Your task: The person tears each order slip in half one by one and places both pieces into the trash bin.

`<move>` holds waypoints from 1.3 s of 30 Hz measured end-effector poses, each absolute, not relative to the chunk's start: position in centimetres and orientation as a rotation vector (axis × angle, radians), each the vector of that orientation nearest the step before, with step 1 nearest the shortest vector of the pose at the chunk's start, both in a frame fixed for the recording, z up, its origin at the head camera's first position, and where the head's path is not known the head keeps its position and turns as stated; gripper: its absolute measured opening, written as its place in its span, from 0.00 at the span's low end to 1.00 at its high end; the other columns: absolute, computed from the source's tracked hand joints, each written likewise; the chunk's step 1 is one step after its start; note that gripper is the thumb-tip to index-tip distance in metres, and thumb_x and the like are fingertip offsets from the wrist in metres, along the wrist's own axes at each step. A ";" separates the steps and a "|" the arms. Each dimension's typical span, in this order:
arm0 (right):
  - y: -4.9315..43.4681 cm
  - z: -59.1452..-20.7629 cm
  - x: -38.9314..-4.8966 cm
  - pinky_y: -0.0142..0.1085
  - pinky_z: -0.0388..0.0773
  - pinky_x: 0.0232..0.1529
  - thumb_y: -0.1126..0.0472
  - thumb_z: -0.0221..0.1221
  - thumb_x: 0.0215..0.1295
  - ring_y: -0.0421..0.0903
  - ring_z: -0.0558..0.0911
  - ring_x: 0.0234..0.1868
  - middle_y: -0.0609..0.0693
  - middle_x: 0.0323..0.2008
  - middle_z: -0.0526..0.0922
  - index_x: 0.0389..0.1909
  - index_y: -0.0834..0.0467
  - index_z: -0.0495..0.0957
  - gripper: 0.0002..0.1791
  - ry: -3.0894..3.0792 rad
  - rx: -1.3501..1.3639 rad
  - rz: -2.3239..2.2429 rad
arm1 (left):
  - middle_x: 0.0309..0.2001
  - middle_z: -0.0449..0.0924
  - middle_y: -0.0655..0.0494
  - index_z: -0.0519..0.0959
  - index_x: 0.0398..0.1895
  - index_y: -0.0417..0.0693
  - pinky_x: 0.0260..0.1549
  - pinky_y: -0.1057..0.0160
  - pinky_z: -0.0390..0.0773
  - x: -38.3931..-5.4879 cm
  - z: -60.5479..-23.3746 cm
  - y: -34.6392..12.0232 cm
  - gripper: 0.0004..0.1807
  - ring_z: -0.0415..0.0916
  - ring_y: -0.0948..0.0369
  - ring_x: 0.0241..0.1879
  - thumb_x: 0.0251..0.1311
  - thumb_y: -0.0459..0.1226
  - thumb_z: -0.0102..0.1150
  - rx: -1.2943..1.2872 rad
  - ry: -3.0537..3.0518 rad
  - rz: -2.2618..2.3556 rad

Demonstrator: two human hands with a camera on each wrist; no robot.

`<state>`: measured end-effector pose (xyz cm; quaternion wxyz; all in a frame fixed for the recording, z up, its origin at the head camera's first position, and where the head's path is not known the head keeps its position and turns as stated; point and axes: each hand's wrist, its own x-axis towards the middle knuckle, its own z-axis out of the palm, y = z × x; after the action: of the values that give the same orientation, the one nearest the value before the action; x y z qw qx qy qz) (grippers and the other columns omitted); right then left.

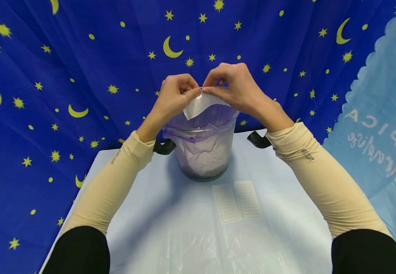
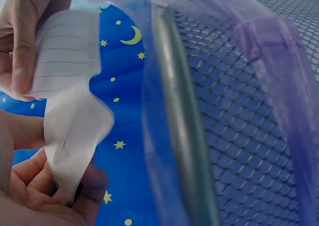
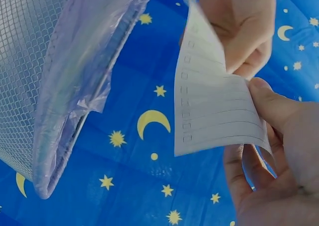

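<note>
A white lined paper slip (image 1: 198, 106) is held above a mesh wastebasket (image 1: 202, 152) lined with a purple plastic bag (image 1: 211, 123). My left hand (image 1: 175, 95) pinches one part of the slip between thumb and fingers, and my right hand (image 1: 240, 89) pinches it close beside. Printed lines and small checkboxes show on the paper (image 3: 209, 111) in the right wrist view. Between the two hands the paper's edge has a notch and the sheet bends there, as the left wrist view of the slip (image 2: 75, 121) shows. The bag's edge folds over the metal rim (image 2: 174, 106).
Two lined paper slips, a left one (image 1: 226, 203) and a right one (image 1: 248, 199), lie on the white table (image 1: 143, 213) in front of the wastebasket. Clear plastic (image 1: 198, 247) lies nearer. A blue star-and-moon curtain (image 1: 98, 68) hangs behind, a light blue cloth (image 1: 386, 125) at right.
</note>
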<state>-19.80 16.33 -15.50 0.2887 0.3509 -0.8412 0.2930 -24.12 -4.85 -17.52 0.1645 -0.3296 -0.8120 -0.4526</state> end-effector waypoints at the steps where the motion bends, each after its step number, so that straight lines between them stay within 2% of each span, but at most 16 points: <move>1: 16.3 -15.5 -19.7 0.39 0.80 0.46 0.59 0.70 0.69 0.45 0.85 0.37 0.53 0.34 0.90 0.35 0.59 0.90 0.06 -2.242 0.941 0.791 | 0.20 0.78 0.58 0.85 0.31 0.41 0.20 0.69 0.65 -24.2 -17.6 -4.8 0.05 0.68 0.66 0.19 0.66 0.32 0.68 -0.944 -2.315 -1.293; 7: 16.4 -15.2 -19.1 0.36 0.79 0.45 0.59 0.70 0.70 0.43 0.84 0.37 0.51 0.34 0.90 0.35 0.57 0.90 0.06 -2.228 0.954 0.817 | 0.19 0.76 0.58 0.85 0.32 0.40 0.19 0.70 0.63 -24.4 -18.0 -4.9 0.05 0.66 0.68 0.18 0.66 0.32 0.67 -0.930 -2.344 -1.312; 14: 16.4 -14.5 -18.4 0.32 0.79 0.46 0.59 0.70 0.69 0.40 0.85 0.37 0.50 0.35 0.90 0.36 0.58 0.90 0.06 -2.194 0.947 0.826 | 0.20 0.78 0.57 0.85 0.32 0.40 0.20 0.69 0.65 -24.7 -18.5 -5.4 0.04 0.68 0.67 0.19 0.65 0.31 0.66 -0.855 -2.356 -1.310; 22: 16.6 -14.3 -18.4 0.27 0.79 0.45 0.58 0.70 0.69 0.35 0.83 0.37 0.49 0.34 0.90 0.36 0.59 0.90 0.08 -2.155 0.928 0.848 | 0.17 0.73 0.60 0.85 0.32 0.39 0.21 0.68 0.63 -25.1 -19.0 -6.0 0.04 0.66 0.67 0.19 0.66 0.31 0.66 -0.805 -2.301 -1.332; 27: 16.8 -14.3 -18.5 0.26 0.79 0.45 0.57 0.70 0.70 0.34 0.82 0.37 0.49 0.35 0.90 0.36 0.59 0.90 0.09 -2.159 0.883 0.873 | 0.20 0.79 0.55 0.84 0.32 0.40 0.25 0.67 0.64 -25.4 -19.2 -6.2 0.04 0.68 0.65 0.22 0.66 0.31 0.66 -0.738 -2.327 -1.249; 31: 16.9 -14.4 -19.1 0.28 0.79 0.45 0.57 0.70 0.70 0.36 0.82 0.39 0.50 0.35 0.90 0.36 0.60 0.90 0.09 -2.176 0.855 0.875 | 0.26 0.84 0.49 0.84 0.34 0.40 0.30 0.67 0.67 -25.4 -19.3 -6.3 0.05 0.72 0.62 0.27 0.67 0.32 0.67 -0.642 -2.360 -1.215; 34: 17.0 -14.6 -19.9 0.32 0.78 0.45 0.58 0.70 0.70 0.43 0.82 0.41 0.53 0.36 0.91 0.36 0.60 0.91 0.08 -2.222 0.832 0.810 | 0.29 0.85 0.48 0.85 0.34 0.40 0.31 0.67 0.69 -25.4 -19.2 -6.4 0.05 0.74 0.61 0.30 0.68 0.33 0.67 -0.612 -2.369 -1.208; 39: 17.4 -15.1 -21.3 0.38 0.77 0.45 0.57 0.69 0.71 0.49 0.81 0.42 0.55 0.37 0.91 0.39 0.60 0.91 0.09 -2.321 0.763 0.714 | 0.30 0.85 0.48 0.87 0.35 0.42 0.30 0.68 0.70 -25.4 -19.1 -6.8 0.05 0.75 0.62 0.29 0.68 0.35 0.68 -0.601 -2.351 -1.173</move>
<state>-21.33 17.38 -15.13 0.2937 0.2866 -0.8716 0.2682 -25.43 -6.77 -19.07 0.2214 -0.2173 -0.8506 -0.4245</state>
